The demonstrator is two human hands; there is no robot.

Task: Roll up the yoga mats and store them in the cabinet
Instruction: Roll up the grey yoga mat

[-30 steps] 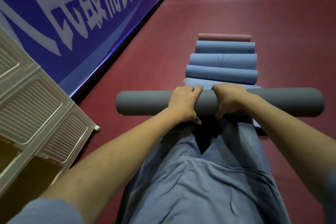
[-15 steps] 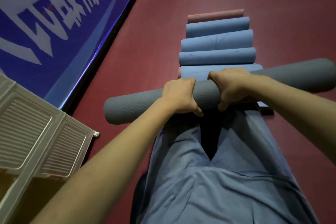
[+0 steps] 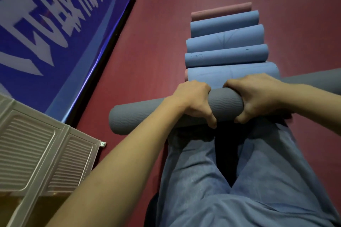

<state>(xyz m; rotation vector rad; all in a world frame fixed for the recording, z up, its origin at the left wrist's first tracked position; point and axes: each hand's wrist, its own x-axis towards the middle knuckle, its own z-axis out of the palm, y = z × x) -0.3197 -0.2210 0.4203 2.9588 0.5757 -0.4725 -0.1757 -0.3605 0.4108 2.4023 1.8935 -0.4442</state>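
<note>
both hands, left hand (image 3: pixel 193 101) and right hand (image 3: pixel 258 96), are clamping the rolled grey mat (image 3: pixel 226 106) mid-length; its long axis is lying crosswise over my knees, and i'm judging the cabinet (image 3: pixel 46 153) sits nearer the left end.

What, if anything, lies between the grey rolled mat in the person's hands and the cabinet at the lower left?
Nothing visible: only bare red floor separates the grey mat, gripped by left hand and right hand, from the cabinet.
</note>
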